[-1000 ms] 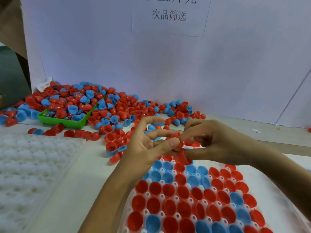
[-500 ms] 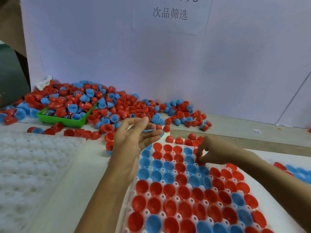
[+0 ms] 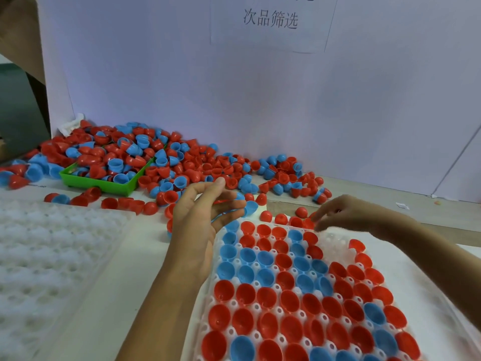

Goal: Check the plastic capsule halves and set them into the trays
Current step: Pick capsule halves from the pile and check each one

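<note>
Both hands hover over the tray (image 3: 426,287); left hand (image 3: 200,217) spread, empty; right hand (image 3: 346,214) loosely curled, empty; sign (image 3: 270,19) reads 次品筛选.

The table (image 3: 86,295) bears two white trays (image 3: 416,277), a green tray (image 3: 104,185), and loose capsule halves (image 3: 197,162).
</note>
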